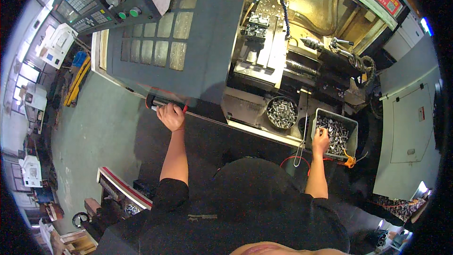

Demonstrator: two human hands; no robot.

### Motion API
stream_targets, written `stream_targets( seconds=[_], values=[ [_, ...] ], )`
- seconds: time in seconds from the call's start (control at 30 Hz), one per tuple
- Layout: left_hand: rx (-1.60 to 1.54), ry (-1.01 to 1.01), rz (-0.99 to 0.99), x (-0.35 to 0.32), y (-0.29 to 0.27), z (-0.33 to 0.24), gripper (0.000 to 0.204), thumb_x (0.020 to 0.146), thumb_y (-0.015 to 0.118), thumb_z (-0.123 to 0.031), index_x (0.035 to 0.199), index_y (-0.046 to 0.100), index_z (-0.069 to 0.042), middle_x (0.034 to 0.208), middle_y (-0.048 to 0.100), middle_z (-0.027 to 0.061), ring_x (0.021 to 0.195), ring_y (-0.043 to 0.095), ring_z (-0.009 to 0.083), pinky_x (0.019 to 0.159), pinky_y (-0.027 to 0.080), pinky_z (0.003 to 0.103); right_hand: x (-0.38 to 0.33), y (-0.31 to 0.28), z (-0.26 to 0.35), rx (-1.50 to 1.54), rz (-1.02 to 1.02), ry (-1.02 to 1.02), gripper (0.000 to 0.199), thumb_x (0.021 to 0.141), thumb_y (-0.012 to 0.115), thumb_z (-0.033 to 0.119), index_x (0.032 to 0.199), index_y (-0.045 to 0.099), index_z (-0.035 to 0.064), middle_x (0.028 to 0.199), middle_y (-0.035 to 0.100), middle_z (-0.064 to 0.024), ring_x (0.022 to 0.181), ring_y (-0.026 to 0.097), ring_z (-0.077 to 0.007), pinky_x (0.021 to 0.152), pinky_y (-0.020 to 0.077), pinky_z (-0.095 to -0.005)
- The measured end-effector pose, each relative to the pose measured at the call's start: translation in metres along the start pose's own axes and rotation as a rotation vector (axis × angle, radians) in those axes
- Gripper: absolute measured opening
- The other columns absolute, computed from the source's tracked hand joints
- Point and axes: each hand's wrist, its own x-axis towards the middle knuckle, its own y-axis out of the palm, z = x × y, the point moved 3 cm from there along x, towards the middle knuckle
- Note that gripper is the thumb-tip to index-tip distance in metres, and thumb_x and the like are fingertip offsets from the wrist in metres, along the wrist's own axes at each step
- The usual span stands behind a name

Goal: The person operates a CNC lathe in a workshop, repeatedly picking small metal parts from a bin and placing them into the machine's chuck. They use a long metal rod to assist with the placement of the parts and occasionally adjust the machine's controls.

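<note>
My left hand [171,117] is closed over a dark bar-like handle [152,103] with red and white bits, along the lower edge of the grey machine door [203,66]. The fingers partly cover it. At the right, my right hand [321,140] reaches into a grey plastic bin [355,130] holding many small metal parts [339,134]. Its fingertips are pinched together over the pile, and whatever lies between them is too small to make out. A round container of similar metal parts [282,113] stands on the machine ledge left of the bin.
Behind the open doorway lie the lathe's tool slide [264,42], a blue-black coolant hose [286,12] and a pointed tailstock centre [309,43]. A control panel [89,4] juts out at upper left. An orange air gun [349,161] hangs by the bin's front corner.
</note>
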Motion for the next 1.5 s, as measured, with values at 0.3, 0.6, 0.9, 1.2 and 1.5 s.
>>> stream_targets(
  seconds=[0.3,0.6,0.9,1.2,1.5],
  values=[
    [-0.008,0.012,-0.018,0.002,-0.002,-0.004,0.024,0.088,0.053,-0.023,0.081,0.067,-0.004,0.086,0.068,0.0135,0.095,0.062,0.0328,0.111,0.036,0.054,0.002,0.000,-0.003,0.015,0.030,0.010,0.025,0.094,0.066,0.035,0.106,0.067,0.0129,0.096,0.073,-0.0150,0.087,0.069,-0.0387,0.072,0.0520,-0.0475],
    [0.005,0.013,-0.025,0.001,-0.003,-0.004,0.023,0.088,0.054,-0.022,0.080,0.066,-0.004,0.086,0.068,0.0141,0.094,0.062,0.0332,0.112,0.036,0.054,0.003,0.001,-0.004,0.009,0.053,0.072,0.025,0.092,0.066,0.036,0.105,0.067,0.0140,0.092,0.073,-0.0172,0.085,0.069,-0.0398,0.072,0.0518,-0.0484],
    [-0.001,0.004,-0.041,0.000,-0.003,-0.008,0.024,0.088,0.053,-0.022,0.082,0.067,-0.003,0.088,0.069,0.0146,0.095,0.062,0.0336,0.112,0.036,0.055,0.002,-0.001,-0.002,-0.015,0.036,0.034,0.023,0.094,0.065,0.034,0.104,0.068,0.0135,0.093,0.073,-0.0141,0.085,0.070,-0.0371,0.072,0.0525,-0.0466],
    [-0.004,-0.001,-0.039,0.000,-0.003,-0.008,0.027,0.088,0.053,-0.024,0.080,0.066,-0.002,0.086,0.068,0.0149,0.095,0.062,0.0347,0.112,0.036,0.055,0.004,0.004,-0.009,-0.006,0.022,0.003,0.024,0.095,0.065,0.034,0.106,0.067,0.0128,0.093,0.073,-0.0153,0.083,0.070,-0.0380,0.070,0.0520,-0.0474],
    [0.014,0.014,-0.018,-0.003,0.002,-0.003,0.024,0.088,0.054,-0.022,0.081,0.067,-0.004,0.087,0.069,0.0130,0.095,0.062,0.0327,0.110,0.037,0.055,0.004,0.004,-0.011,0.015,0.054,0.048,0.027,0.093,0.067,0.035,0.107,0.065,0.0130,0.098,0.072,-0.0163,0.089,0.068,-0.0406,0.072,0.0515,-0.0505]
  ],
)
